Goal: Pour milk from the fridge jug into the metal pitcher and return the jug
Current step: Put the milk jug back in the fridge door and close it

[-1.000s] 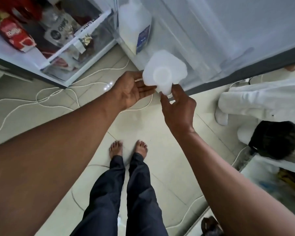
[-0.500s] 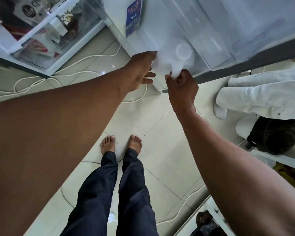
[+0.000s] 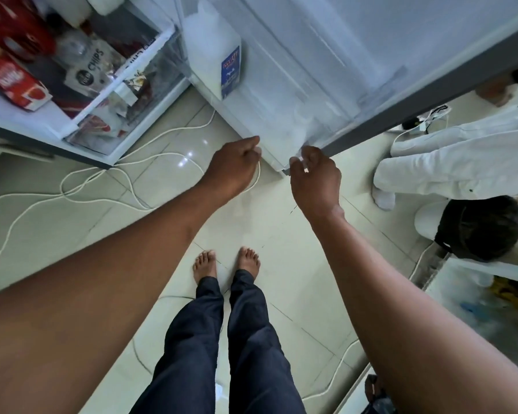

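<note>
Left hand (image 3: 234, 168) curled; right hand (image 3: 316, 179) curled, empty.

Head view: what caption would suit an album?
Both hands, left and right, at the open fridge door's bottom shelf.

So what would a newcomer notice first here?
Both bare arms reach to the open fridge door's bottom shelf, the left hand and right hand at its front edge. A milk jug with a blue label stands further along the shelf, and white cables snake across the tiled floor.
</note>
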The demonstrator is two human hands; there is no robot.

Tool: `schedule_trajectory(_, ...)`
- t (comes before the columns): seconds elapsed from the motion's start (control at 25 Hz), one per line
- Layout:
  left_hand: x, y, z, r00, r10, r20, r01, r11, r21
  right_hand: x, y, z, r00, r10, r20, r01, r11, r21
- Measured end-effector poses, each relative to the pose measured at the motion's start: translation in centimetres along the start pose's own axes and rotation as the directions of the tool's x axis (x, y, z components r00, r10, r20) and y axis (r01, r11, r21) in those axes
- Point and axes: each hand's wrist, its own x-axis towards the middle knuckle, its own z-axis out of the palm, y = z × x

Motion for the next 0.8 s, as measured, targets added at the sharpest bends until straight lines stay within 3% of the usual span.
schedule_trajectory(0.12, -5.0, 0.9, -2.3, 0.982, 0.186, -0.018, -0.177, 0.958, 0.227, -4.4, -2.2, -2.2, 0.986, -0.155, 0.064, 0.161, 0.983, -0.091)
schedule_trajectory(0.24, -9.6, 2.9, -4.7, 0.926, 0.373, 0.060, -0.361, 0.827, 0.431, -8.5, -4.1, -5.0, 0.940, -0.321, 0.116, 0.338, 0.924, -0.178)
schedule_trajectory(0.44, -14.9, 8.4, -8.6, 0.828, 0.556, 0.078, -0.481, 0.630, 0.609, -13.4, -8.2, -10.5, 0.860, -0.483, 0.167, 0.511, 0.800, -0.316)
schedule_trajectory(0.6, -19.4, 14.5, -11.1, 0.749, 0.661, 0.031, -0.505, 0.541, 0.673, -17.7, -11.9, -15.2, 0.788, -0.610, 0.081, 0.592, 0.716, -0.369)
schedule_trajectory(0.8, -22.3, 21.5, -14.1, 0.596, 0.803, 0.016, -0.555, 0.398, 0.731, -21.5, -17.0, -21.2, 0.654, -0.753, -0.075, 0.656, 0.614, -0.440)
